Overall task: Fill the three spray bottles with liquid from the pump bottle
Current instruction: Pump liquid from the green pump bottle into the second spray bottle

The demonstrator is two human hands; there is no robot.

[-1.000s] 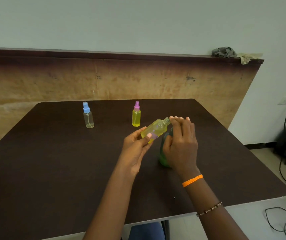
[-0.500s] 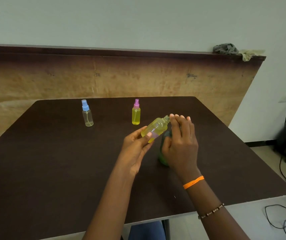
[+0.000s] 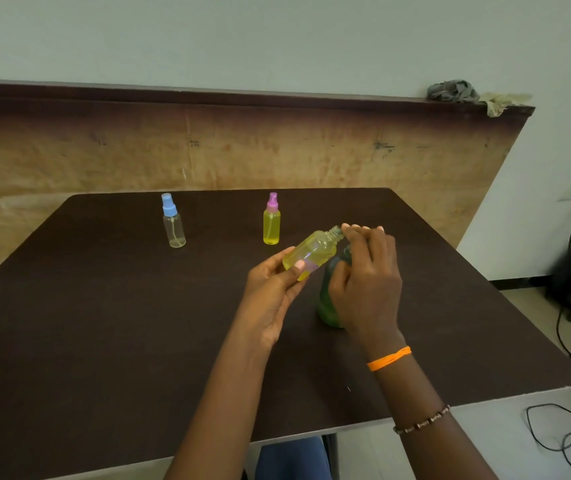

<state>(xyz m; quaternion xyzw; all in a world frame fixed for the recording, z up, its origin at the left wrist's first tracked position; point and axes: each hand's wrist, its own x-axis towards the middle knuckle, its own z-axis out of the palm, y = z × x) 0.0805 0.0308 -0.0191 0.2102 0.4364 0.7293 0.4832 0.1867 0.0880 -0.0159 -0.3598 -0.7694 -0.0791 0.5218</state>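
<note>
Your left hand [image 3: 270, 292] grasps the uncapped yellow-filled spray bottle [image 3: 311, 252], tilted above the table [image 3: 104, 323]. Your right hand [image 3: 367, 282] curls its fingertips [image 3: 353, 228] at the bottle's neck, in front of the green pump bottle [image 3: 327, 303]; whether it pinches anything is unclear.

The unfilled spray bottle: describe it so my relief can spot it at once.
Start at the dark brown table and look to its far edge, left of both hands. Two small capped spray bottles stand there apart; take the left one. It has a blue cap and a clear, nearly empty body, while the pink-capped bottle holds yellow liquid.
</note>
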